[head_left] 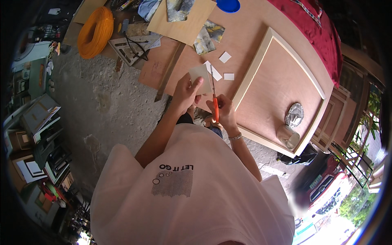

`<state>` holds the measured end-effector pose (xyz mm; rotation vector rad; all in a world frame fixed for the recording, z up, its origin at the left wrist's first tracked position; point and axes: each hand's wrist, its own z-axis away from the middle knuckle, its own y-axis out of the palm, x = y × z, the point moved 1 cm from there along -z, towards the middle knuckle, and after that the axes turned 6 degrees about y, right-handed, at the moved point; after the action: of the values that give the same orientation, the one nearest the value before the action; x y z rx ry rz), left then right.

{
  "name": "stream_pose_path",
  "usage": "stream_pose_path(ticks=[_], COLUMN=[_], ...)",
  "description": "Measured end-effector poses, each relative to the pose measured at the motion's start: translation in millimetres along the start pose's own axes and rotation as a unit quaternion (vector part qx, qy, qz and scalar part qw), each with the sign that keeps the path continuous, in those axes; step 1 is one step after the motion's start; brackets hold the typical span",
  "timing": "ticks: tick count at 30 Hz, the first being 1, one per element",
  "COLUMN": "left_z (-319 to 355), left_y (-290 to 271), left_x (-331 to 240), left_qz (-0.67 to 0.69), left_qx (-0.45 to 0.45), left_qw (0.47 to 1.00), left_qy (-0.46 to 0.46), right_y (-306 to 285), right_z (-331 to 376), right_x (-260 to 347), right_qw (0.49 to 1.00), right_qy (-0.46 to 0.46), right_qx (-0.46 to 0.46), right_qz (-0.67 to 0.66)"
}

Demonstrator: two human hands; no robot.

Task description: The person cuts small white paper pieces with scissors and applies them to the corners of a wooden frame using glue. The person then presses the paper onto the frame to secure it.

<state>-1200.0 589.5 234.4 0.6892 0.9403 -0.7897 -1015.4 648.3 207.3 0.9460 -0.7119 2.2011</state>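
My left hand (188, 92) grips a pale card (199, 76), its thumb lying on the card's face. In my right hand (225, 111) is a pair of scissors with orange handles (216, 107). The blades point away from me along the right edge of the card; whether they touch it I cannot tell. Just beyond, a white strip (214, 72) lies on the wooden board table (179, 72), partly behind the card and the blades. Two small white rectangular pieces, one farther off (224, 57) and one nearer (229, 76), rest to its right.
A wooden frame (254, 67) lies on the right, with a glass jar (288, 137) and a crumpled grey bundle (294, 114) inside its outline. At the far left are a coil of orange tubing (96, 32) and a wooden strip (170, 71). Paint-stained sheets (204, 42) lie farther back.
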Motion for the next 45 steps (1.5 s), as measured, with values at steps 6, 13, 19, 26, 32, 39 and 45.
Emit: stream_pose_path(ticks=[6, 13, 19, 26, 32, 39, 45], left_z=[-0.4, 6.4, 7.8, 9.2, 8.6, 13.7, 10.2], left_y=[-2.9, -0.4, 5.5, 4.8, 8.5, 15.4, 12.3], left_x=[-5.1, -18.1, -26.8, -25.9, -29.7, -28.3, -18.1], left_qz=[0.09, 0.018, 0.01, 0.0, 0.004, 0.002, 0.003], left_qx=[-0.061, -0.019, -0.008, -0.002, -0.011, 0.043, 0.042], left_qw=[0.994, 0.999, 0.999, 0.999, 0.998, 0.999, 0.999], left_qy=[0.014, 0.038, 0.046, 0.054, 0.061, 0.022, 0.024], right_y=[-11.1, -15.6, -19.3, -19.6, -17.3, -18.3, -16.6], right_z=[21.0, 33.6, 32.8, 32.6, 31.4, 25.6, 22.6], right_x=[1.1, 21.0, 25.4, 25.8, 13.1, 33.1, 31.2], right_qw=[0.986, 0.99, 0.991, 0.991, 0.996, 0.994, 0.997], right_qy=[0.022, -0.033, -0.035, -0.047, -0.029, -0.032, -0.064], right_qx=[0.118, 0.131, 0.128, 0.121, 0.081, 0.105, 0.037], right_qz=[-0.113, 0.037, 0.018, 0.02, 0.005, 0.01, 0.033])
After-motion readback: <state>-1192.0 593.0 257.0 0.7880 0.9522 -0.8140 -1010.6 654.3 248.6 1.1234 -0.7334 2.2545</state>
